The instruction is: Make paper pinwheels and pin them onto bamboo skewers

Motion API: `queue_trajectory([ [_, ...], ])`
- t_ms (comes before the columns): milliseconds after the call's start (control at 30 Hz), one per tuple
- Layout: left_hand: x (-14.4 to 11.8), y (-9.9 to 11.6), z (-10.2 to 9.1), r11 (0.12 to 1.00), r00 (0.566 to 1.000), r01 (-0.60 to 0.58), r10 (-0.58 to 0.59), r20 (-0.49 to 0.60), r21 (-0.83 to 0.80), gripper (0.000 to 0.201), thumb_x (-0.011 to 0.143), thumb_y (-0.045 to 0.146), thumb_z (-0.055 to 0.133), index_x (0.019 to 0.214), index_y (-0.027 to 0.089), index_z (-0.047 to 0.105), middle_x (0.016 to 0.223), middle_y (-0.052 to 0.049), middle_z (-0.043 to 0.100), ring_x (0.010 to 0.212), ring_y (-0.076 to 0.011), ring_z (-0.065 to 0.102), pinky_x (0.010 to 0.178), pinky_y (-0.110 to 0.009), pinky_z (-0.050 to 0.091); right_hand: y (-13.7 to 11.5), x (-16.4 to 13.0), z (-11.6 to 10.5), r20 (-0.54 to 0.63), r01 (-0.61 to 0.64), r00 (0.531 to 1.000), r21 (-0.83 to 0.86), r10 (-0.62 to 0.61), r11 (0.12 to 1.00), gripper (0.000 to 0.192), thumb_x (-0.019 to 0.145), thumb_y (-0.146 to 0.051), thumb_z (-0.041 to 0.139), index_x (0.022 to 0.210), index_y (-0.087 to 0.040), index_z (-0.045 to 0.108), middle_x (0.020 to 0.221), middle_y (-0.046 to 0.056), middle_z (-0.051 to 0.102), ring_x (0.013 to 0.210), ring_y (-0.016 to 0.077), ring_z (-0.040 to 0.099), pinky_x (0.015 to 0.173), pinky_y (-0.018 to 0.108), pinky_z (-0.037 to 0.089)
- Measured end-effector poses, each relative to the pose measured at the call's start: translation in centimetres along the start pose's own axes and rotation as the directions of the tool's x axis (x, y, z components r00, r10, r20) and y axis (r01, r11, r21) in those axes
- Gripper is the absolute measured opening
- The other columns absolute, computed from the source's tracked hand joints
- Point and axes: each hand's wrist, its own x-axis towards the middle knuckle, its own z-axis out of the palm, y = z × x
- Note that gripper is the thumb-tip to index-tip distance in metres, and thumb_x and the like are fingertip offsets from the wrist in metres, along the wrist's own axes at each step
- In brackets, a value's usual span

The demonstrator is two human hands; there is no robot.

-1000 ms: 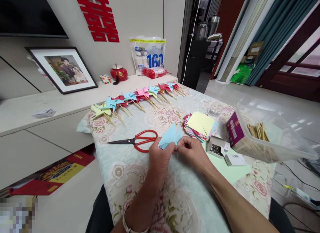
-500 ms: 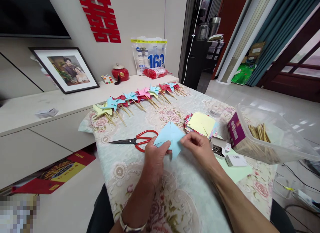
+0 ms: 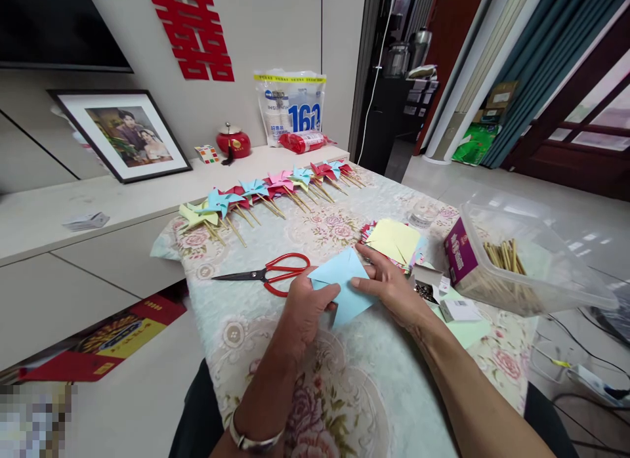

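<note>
Both hands, left hand [image 3: 304, 308] and right hand [image 3: 392, 287], hold a blue paper [image 3: 344, 282]. Red scissors [image 3: 275, 274] lie just left of the paper. Yellow papers [image 3: 394, 240] sit just behind it.

Two hands are working at the near edge of the table [image 3: 256, 353] — the left hand [image 3: 305, 310] and the right hand [image 3: 391, 287] — both pinching one light-blue paper sheet [image 3: 342, 281]. One pair of red scissors [image 3: 275, 274] is lying just left of it. One stack of coloured paper squares [image 3: 394, 245] is sitting toward the right edge, beside one clear plastic box [image 3: 536, 261] holding wooden sticks. One row of paper pinwheels [image 3: 266, 192] — too overlapped to count exactly — is lining the far edge.
</note>
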Motion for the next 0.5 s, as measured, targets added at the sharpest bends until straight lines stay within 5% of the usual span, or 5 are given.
queue_trajectory([
  [133, 0.3, -0.5, -0.3, 0.980, 0.997, -0.055, 0.045, 0.056, 0.191, 0.028, 0.061, 0.018, 0.069, 0.088, 0.014, 0.065, 0.065, -0.001, 0.066, 0.051, -0.0130, 0.055, 0.045, -0.022, 0.045, 0.0, 0.1, 0.3, -0.002, -0.017, 1.000, -0.117, 0.016, 0.993, 0.105, 0.063, -0.025, 0.082, 0.153, -0.019, 0.027, 0.085, 0.001, 0.073, 0.066, 0.0199, 0.066, 0.061, 0.031, 0.050],
  [267, 0.4, -0.6, -0.3, 0.960, 0.998, -0.055, 0.044, 0.045, 0.274, 0.026, 0.060, 0.019, 0.071, 0.084, 0.017, 0.064, 0.059, 0.002, 0.062, 0.047, -0.0126, 0.053, 0.043, -0.022, 0.043, 0.3, 0.3, 0.2, -0.037, 0.066, 0.996, -0.298, -0.081, 0.952, 0.099, 0.060, -0.024, 0.081, 0.149, -0.019, 0.037, 0.107, 0.006, 0.069, 0.088, 0.0229, 0.065, 0.070, 0.031, 0.051],
  [500, 0.2, -0.4, -0.2, 0.955, 0.998, -0.056, 0.053, 0.019, 0.291, 0.025, 0.056, 0.018, 0.074, 0.079, 0.017, 0.065, 0.056, 0.003, 0.059, 0.047, -0.0125, 0.051, 0.044, -0.022, 0.041, 0.9, 0.7, 0.1, -0.079, 0.109, 0.984, -0.458, -0.162, 0.882, 0.092, 0.060, -0.022, 0.078, 0.145, -0.018, 0.043, 0.124, 0.008, 0.062, 0.107, 0.0264, 0.059, 0.085, 0.035, 0.049],
])
